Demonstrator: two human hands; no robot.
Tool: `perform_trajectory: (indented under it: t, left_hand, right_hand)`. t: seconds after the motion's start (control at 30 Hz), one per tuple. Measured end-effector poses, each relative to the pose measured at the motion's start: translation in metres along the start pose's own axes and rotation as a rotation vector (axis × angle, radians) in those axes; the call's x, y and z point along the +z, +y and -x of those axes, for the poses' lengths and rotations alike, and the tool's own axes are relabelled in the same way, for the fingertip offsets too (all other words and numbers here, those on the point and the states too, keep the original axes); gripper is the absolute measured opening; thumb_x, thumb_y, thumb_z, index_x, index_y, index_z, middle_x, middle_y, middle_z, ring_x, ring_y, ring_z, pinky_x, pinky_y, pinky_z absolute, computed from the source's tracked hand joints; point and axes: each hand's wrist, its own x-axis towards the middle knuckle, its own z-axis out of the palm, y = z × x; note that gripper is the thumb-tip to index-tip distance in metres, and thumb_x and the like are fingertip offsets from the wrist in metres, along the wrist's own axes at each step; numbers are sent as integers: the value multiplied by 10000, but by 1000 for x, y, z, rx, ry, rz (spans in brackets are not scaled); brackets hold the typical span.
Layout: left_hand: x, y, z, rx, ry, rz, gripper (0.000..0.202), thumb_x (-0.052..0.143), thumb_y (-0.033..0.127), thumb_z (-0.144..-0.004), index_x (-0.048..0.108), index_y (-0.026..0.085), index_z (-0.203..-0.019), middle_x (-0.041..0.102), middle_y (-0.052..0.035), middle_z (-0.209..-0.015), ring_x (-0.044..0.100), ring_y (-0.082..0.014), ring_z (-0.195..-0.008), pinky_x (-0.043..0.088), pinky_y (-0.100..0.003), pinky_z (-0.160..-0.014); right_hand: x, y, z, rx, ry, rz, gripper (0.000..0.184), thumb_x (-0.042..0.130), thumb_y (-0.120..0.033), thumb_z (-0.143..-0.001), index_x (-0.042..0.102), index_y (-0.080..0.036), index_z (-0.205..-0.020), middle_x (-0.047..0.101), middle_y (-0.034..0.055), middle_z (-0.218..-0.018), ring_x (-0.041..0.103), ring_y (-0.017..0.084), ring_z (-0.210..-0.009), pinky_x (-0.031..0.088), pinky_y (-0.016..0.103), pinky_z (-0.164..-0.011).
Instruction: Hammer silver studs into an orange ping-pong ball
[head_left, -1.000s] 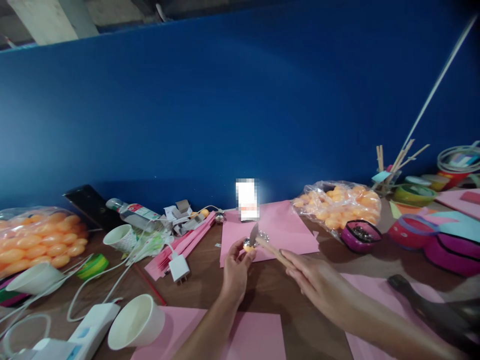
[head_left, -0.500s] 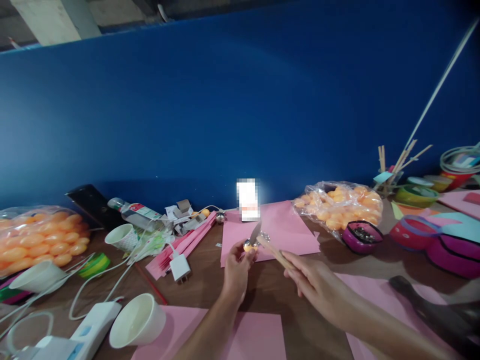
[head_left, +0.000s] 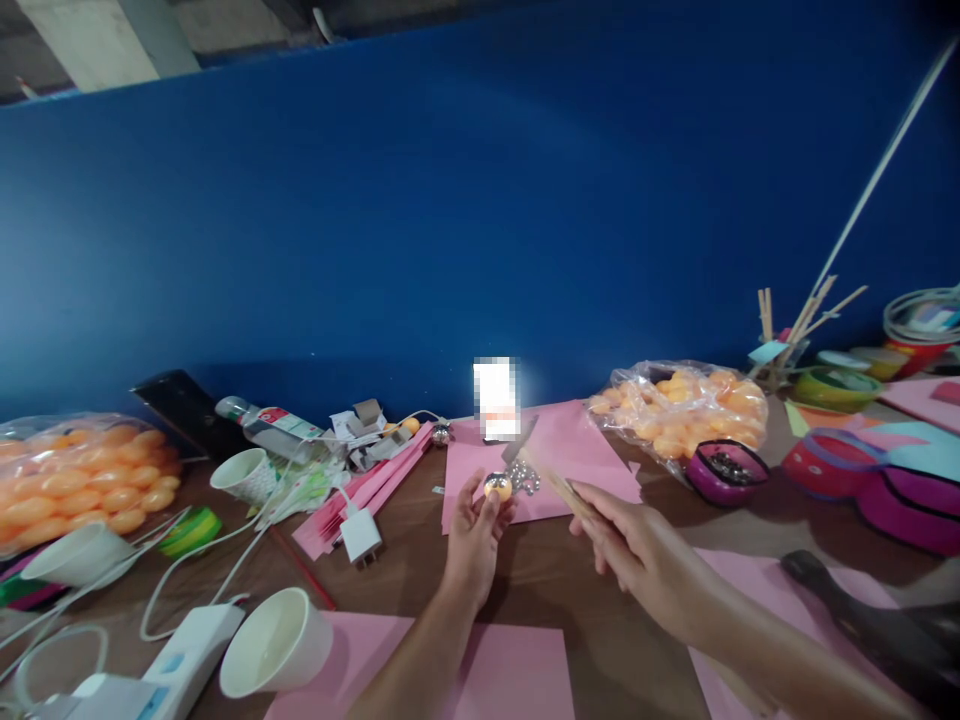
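Observation:
My left hand (head_left: 472,535) is raised over the brown table (head_left: 420,570) and pinches a small orange ball (head_left: 497,487) with silvery beads or a chain (head_left: 525,477) hanging beside it. My right hand (head_left: 637,550) is closed on the wooden handle of a small knife (head_left: 536,462), whose blade tip stands just above and to the right of the ball. Under both hands lies a pink paper sheet (head_left: 570,450).
Bags of orange balls sit at the left (head_left: 67,480) and the right (head_left: 682,405). Paper cups (head_left: 274,645), a white charger (head_left: 360,535), cables, a power strip (head_left: 150,680), a bottle (head_left: 270,428), pink paper strips (head_left: 375,490), coloured tape rolls (head_left: 825,465), a purple bowl (head_left: 724,470) and a blue partition (head_left: 450,220) surround me.
The knife blade has lifted off the ball and moved up and right. My left hand turned the ball slightly upward, and the silvery beads show more.

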Motion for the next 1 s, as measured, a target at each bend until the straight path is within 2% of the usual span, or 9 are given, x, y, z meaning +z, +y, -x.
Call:
perform_trajectory:
  t: [0.17, 0.33, 0.47, 0.63, 0.77, 0.87, 1.0]
  left_hand:
    - [0, 1, -1, 8, -27, 37, 387, 625, 254, -704, 511, 202, -1070, 615, -40, -933, 607, -119, -803, 450, -270, -799]
    - [1, 1, 0, -15, -26, 38, 391, 634, 244, -697, 530, 197, -1071, 621, -46, -940, 607, -114, -797, 454, -249, -782]
    - [0, 1, -1, 0, -17, 61, 399, 641, 246, -689, 539, 195, -1071, 624, -47, -939, 608, -114, -788, 462, -254, -772]
    - [-1, 0, -2, -14, 8, 50, 380, 635, 249, -696, 537, 175, -1056, 640, -51, -881, 616, -117, -765, 470, -235, -734]
    - [1, 0, -2, 12, 21, 37, 345, 642, 260, -688, 545, 172, -1006, 638, -42, -878, 620, -113, -729, 473, -231, -709]
    - [1, 0, -2, 7, 35, 17, 326, 644, 268, -686, 545, 162, -978, 642, -42, -835, 622, -119, -731, 471, -235, -712]
    - [1, 1, -2, 12, 38, 21, 310, 646, 269, -682, 550, 157, -954, 643, -46, -839, 621, -120, -728, 470, -237, -704]
  right_hand:
    - [3, 2, 0, -41, 25, 64, 344, 301, -265, -870, 454, -203, -1172, 615, 22, -750, 522, 102, -524, 411, 225, -537]
    - [6, 3, -1, -58, -12, 151, 333, 321, -259, -861, 484, -187, -1142, 611, 24, -687, 545, 130, -567, 403, 229, -547]
    - [6, 2, -1, -64, 33, 124, 360, 297, -266, -874, 426, -188, -1201, 614, 24, -727, 528, 115, -532, 403, 226, -546]
    - [7, 0, 1, -51, -25, 129, 358, 305, -247, -868, 452, -201, -1191, 636, 41, -795, 564, 134, -603, 422, 237, -582]
    - [7, -5, 2, -57, 18, 132, 373, 310, -248, -869, 420, -205, -1223, 644, 40, -788, 569, 136, -606, 425, 236, -586]
    - [7, -7, 2, -61, 4, 137, 361, 327, -243, -860, 458, -199, -1194, 652, 51, -823, 588, 150, -661, 432, 239, -604]
    - [8, -8, 1, -69, 2, 111, 388, 320, -228, -861, 415, -217, -1237, 656, 39, -813, 594, 139, -660, 436, 230, -610]
